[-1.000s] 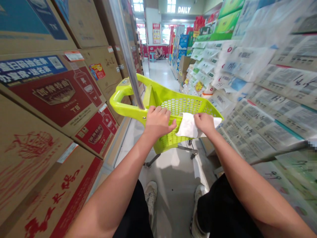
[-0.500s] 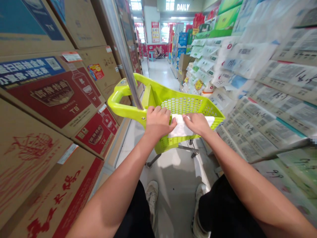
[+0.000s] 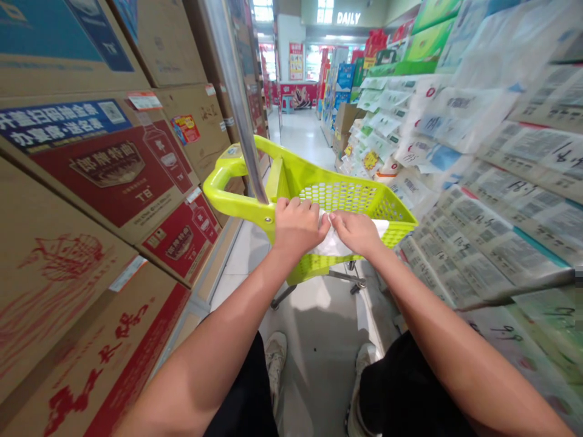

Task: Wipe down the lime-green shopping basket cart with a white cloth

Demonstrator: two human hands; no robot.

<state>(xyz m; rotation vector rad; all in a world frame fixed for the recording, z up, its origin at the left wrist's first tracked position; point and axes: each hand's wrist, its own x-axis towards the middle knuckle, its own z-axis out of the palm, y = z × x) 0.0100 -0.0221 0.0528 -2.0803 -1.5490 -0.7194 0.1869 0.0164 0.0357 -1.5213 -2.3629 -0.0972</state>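
Note:
A yellow-green shopping cart (image 3: 319, 176) with a perforated basket stands in front of me, turned sideways. A white cloth (image 3: 334, 244) hangs over its near rim. My left hand (image 3: 300, 226) is closed over the rim and the cloth's left part, beside the metal pole (image 3: 243, 103). Close to its right, my right hand (image 3: 356, 232) has its fingers curled round the cloth at the rim, and the two thumbs nearly meet. The fingertips of both hands are partly hidden behind the rim.
Stacked cardboard boxes (image 3: 104, 164) line the left side. On the right rise piles of plastic-wrapped paper packs (image 3: 492, 230). An aisle floor (image 3: 304, 130) runs ahead beyond the cart, and my shoes are below it.
My hands have drawn closer together, bunching the cloth between them. The right hand has moved slightly left. The whole view has shifted a little, so the cart appears slightly farther right.

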